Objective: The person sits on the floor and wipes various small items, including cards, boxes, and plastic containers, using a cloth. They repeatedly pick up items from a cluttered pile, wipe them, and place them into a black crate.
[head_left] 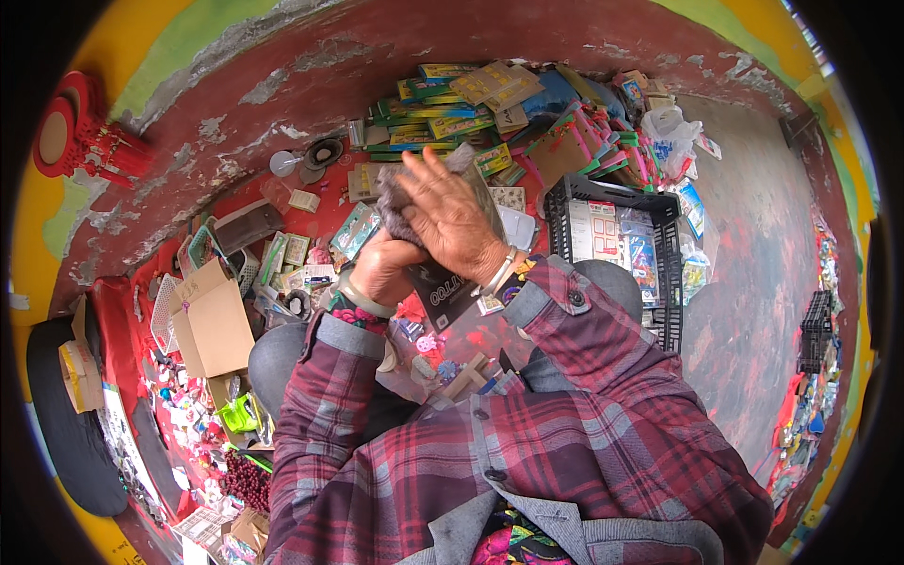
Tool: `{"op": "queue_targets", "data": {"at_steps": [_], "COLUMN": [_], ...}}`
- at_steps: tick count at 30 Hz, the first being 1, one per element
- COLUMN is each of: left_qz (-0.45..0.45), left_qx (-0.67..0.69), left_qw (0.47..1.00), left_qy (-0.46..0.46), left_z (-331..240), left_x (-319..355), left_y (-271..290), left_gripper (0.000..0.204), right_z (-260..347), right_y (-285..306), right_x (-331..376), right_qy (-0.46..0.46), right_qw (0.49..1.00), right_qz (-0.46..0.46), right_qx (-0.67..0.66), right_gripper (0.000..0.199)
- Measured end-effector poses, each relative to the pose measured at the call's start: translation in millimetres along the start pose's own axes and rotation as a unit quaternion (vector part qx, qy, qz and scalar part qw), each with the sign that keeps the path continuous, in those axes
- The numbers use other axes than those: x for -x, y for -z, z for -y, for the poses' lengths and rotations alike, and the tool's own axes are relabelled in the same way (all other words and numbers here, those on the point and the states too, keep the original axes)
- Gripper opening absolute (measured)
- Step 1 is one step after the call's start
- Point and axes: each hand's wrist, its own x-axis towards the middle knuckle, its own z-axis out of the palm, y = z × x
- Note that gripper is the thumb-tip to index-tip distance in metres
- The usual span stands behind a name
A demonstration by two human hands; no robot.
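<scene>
**Student:** What writing appears on the item at the hands?

**Instructor:** The dark package (436,294) bears large pale lettering along its lower part, running at a slant, with a small pale square near its bottom edge. Printed matter also covers the stacked yellow-and-green boxes (461,125) by the wall and the flat packets (643,262) inside the black crate (670,315); a short mark stands on the flap of the cardboard box (217,330).

**Student:** Where does the package lie relative to each hand?

**Instructor:** It is held up in front of the person's torso, above the littered floor. The left hand (379,270) is at its left edge, curled, the thumb lying toward the package; the fingertips are hidden. The right hand (459,218) lies above the lettering and covers part of the upper area.

**Student:** And the state of the right hand?

**Instructor:** Its fingers are extended and nearly side by side, the palm laid against a grey fluffy cloth (397,209). The cloth shows to the left of the right hand and beyond its fingertips, directly above the left hand. How firmly the palm presses cannot be told.
</scene>
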Motion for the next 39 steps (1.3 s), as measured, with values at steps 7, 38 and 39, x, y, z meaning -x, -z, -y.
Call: {"op": "queue_targets", "data": {"at_steps": [7,38,39], "left_qz": [-0.045,-0.060,-0.054], "left_qx": [0.005,0.045,0.041], "left_qw": [0.995,0.987,0.988], "left_qy": [-0.093,-0.140,-0.137], "left_z": [-36,40,37], "left_x": [18,-17,-19], "left_y": [-20,62,59], "left_gripper": [0.060,0.085,0.084], "right_z": [-55,33,33], "right_y": [16,-7,-5], "right_x": [-6,6,5], "right_qy": [-0.306,0.104,0.123], "right_qw": [0.951,0.980,0.978], "right_qz": [0.015,0.111,0.122], "right_qx": [-0.051,-0.128,-0.113], "right_gripper": [0.030,0.043,0.044]}}
